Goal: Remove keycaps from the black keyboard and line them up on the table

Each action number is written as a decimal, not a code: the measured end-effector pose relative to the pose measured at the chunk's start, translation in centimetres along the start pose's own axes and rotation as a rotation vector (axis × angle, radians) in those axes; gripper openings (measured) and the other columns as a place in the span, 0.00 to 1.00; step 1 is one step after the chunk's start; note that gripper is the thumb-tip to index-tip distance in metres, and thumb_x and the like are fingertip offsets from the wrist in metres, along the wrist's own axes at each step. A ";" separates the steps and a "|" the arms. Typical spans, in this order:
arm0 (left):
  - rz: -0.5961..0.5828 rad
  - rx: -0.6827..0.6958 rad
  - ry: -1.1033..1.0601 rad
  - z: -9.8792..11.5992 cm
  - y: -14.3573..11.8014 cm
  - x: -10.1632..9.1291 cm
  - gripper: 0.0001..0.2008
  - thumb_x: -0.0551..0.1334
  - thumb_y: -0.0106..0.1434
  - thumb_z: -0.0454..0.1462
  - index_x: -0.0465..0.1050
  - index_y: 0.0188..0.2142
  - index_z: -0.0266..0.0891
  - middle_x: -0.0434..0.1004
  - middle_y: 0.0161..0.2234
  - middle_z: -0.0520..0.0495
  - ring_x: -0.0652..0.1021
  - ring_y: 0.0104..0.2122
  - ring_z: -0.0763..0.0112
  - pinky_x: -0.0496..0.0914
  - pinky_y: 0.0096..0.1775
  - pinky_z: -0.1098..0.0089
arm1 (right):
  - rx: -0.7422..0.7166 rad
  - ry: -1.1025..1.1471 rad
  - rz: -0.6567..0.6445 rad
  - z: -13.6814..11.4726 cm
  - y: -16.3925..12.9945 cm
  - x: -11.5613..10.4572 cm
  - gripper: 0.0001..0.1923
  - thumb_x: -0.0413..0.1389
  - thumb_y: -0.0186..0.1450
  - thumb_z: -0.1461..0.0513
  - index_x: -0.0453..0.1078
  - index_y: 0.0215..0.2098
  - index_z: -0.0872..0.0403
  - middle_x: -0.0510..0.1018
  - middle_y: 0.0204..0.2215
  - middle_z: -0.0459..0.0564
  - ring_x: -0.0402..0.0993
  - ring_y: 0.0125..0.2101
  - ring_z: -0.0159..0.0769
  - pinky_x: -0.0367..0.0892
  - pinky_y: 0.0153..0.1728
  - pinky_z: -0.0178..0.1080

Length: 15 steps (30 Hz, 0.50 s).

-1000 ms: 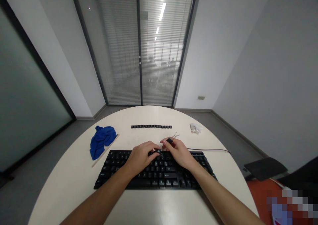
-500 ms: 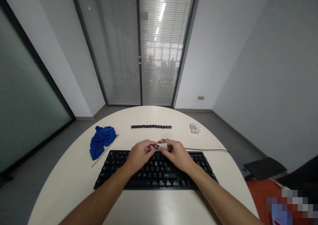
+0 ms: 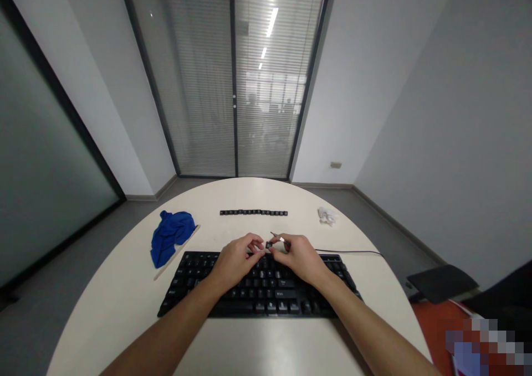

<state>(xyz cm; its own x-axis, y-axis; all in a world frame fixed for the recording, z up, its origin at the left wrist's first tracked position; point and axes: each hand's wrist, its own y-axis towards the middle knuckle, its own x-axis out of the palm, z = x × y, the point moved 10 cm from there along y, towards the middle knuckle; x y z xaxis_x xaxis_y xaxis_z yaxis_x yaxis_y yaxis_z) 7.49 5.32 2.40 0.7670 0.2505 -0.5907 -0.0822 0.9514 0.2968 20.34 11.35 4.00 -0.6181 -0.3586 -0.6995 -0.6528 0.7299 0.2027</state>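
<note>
A small black keycap [image 3: 269,245] is pinched between the thumb and fingers of my right hand [image 3: 300,258], above the top rows of a black keyboard [image 3: 266,293]. The same hand also holds a thin, pointed metal tool [image 3: 279,237], whose tip points up and left; its kind is not clear. Just left of the keycap is my left hand [image 3: 236,259], fingers curled but apart, with nothing seen between them. Both hands hide part of the keyboard's upper rows. A row of loose black keycaps [image 3: 253,212] lies beyond the keyboard.
On the round pale table [image 3: 233,348], a crumpled blue cloth [image 3: 171,236] lies at left beside a thin wooden stick [image 3: 177,254]. A crumpled white tissue [image 3: 327,216] sits at the far right. A thin cable [image 3: 353,251] runs off the right edge, near a chair [image 3: 443,283].
The keycap has shifted slightly right, from between both hands' fingertips into my right hand's pinch. My left fingers have loosened from it. The metal tool has turned slightly.
</note>
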 end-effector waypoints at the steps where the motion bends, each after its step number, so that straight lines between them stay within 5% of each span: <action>1: -0.005 0.006 0.016 0.1 -0.1 0.1 0.09 0.62 0.62 0.37 0.72 0.43 0.44 0.80 0.38 0.52 0.79 0.35 0.71 0.72 0.34 0.73 | 0.017 -0.050 0.019 0.7 0.3 -0.6 0.14 0.57 0.62 0.55 0.78 0.40 0.54 0.74 0.19 0.43 0.65 0.20 0.32 0.57 0.23 0.33; 8: -0.038 0.122 0.214 1.4 -0.5 0.4 0.07 0.60 0.62 0.36 0.74 0.41 0.44 0.80 0.37 0.51 0.78 0.39 0.67 0.71 0.41 0.69 | 0.243 -0.385 0.083 8.3 3.2 -5.4 0.17 0.57 0.61 0.55 0.79 0.41 0.57 0.71 0.14 0.45 0.66 0.18 0.35 0.57 0.25 0.34; 15: -0.057 0.139 0.225 1.6 -0.6 0.4 0.06 0.60 0.63 0.35 0.74 0.40 0.43 0.79 0.37 0.50 0.78 0.39 0.66 0.70 0.41 0.67 | 0.307 -0.500 0.062 11.9 5.6 -5.9 0.15 0.58 0.61 0.57 0.80 0.41 0.57 0.80 0.25 0.55 0.74 0.27 0.39 0.60 0.30 0.35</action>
<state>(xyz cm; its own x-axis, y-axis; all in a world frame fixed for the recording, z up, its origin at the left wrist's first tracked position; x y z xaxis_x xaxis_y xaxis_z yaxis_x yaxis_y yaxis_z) 8.83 4.58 3.18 0.6061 0.2451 -0.7567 0.0573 0.9354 0.3489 25.52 24.48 1.15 -0.3205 -0.0465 -0.9461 -0.4195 0.9025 0.0978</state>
